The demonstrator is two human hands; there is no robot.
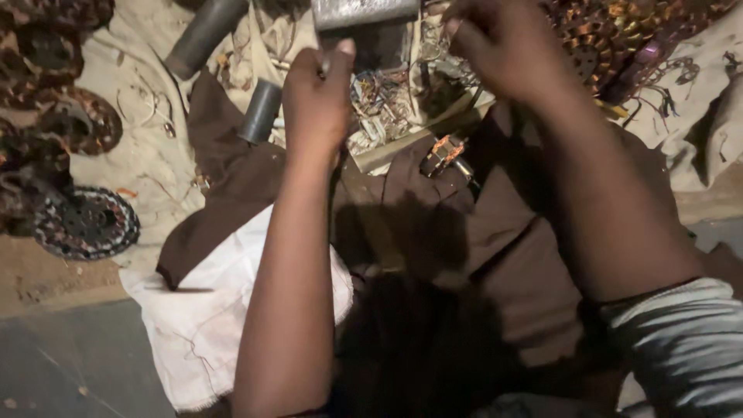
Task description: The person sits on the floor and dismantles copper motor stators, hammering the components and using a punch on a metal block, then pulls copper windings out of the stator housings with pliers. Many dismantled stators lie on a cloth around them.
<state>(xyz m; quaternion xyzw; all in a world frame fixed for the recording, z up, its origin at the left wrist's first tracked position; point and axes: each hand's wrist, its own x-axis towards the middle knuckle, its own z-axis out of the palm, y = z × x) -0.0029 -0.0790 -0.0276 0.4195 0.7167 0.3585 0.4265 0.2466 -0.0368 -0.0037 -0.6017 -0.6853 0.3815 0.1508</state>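
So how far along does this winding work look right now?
Several wound coil discs already lie at the left. In hand: the left hand and right hand work at a grey metal block above a tangle of loose wires. A small copper-wound piece sits untouched on the brown cloth.

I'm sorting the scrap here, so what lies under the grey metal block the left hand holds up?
Under the grey metal block held by the left hand lies a tangle of coloured wires. Its middle is in shadow, partly covered by the hand.

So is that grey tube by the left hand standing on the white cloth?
No, the grey tube lies on brown cloth, apart from the white cloth.
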